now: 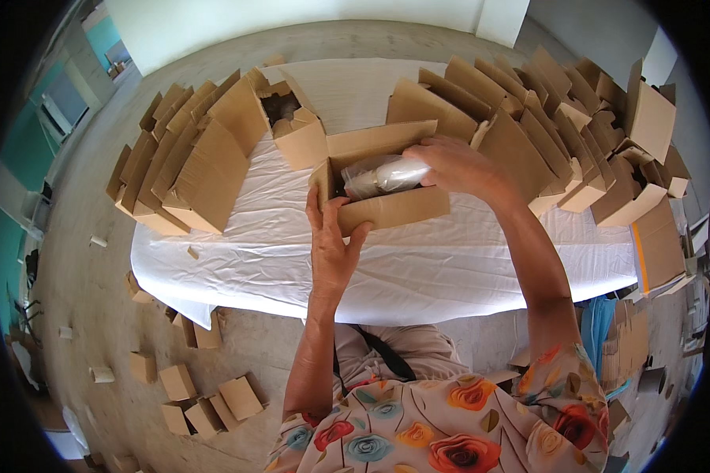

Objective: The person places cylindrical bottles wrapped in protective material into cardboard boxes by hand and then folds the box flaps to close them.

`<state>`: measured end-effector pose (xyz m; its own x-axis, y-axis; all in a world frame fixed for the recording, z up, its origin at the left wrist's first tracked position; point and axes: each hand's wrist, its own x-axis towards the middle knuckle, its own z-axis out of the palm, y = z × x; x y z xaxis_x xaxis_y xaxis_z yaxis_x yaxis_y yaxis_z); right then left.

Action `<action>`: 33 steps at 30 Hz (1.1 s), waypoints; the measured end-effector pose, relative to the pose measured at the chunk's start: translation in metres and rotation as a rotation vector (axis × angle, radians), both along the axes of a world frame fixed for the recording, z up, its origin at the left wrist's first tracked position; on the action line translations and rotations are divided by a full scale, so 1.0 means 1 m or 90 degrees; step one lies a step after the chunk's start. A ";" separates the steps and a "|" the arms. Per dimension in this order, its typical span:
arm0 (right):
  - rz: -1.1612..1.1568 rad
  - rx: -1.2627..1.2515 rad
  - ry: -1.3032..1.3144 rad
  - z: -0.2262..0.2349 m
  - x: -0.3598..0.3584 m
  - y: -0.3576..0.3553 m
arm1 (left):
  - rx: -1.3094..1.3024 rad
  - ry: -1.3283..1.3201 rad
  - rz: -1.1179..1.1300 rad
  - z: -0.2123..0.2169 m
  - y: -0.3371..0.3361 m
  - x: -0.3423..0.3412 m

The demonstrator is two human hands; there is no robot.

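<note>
- Cartons (pixel 217 173) line the left edge of the table (pixel 268 260).
- Left hand (pixel 335 246), half bent, grips the open box (pixel 402 214) at left end.
- Plastic-wrapped bundle (pixel 383 176) lies inside, partly behind the near wall.
- Right hand (pixel 456 165), half closed, holds its right end.
- More cartons (pixel 521 154) crowd the right edge.

A packing workshop, it seems: cardboard boxes (pixel 213 177) line the left and right ends of the table (pixel 262 246), small boxes (pixel 178 383) lie on the concrete floor (pixel 79 288) near its left corner

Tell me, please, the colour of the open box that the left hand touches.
The open box is plain brown; it shows best in the head view.
</note>
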<state>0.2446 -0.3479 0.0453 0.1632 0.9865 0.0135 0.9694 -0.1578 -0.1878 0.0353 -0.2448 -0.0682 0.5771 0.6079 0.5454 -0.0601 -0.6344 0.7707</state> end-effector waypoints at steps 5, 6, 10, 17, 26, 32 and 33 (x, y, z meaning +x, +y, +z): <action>-0.014 -0.094 0.120 -0.028 0.008 0.024 | 0.023 -0.004 -0.006 0.002 -0.004 0.003; -0.020 -0.090 0.149 -0.033 0.013 0.024 | 0.029 -0.007 -0.009 0.001 -0.003 0.003; -0.035 0.085 0.140 -0.038 -0.002 0.008 | -0.029 0.015 -0.045 0.005 -0.001 -0.004; -0.257 0.742 0.051 -0.058 -0.013 -0.049 | 0.075 0.023 -0.036 0.010 0.004 -0.016; -0.102 0.601 0.320 -0.090 -0.029 -0.049 | 0.015 -0.088 -0.027 0.011 0.002 -0.005; -0.082 0.564 0.190 -0.092 -0.010 -0.045 | 0.153 -0.115 0.051 0.016 0.001 0.003; -0.108 0.571 0.257 -0.092 -0.010 -0.043 | 0.122 -0.133 0.035 0.018 -0.001 0.006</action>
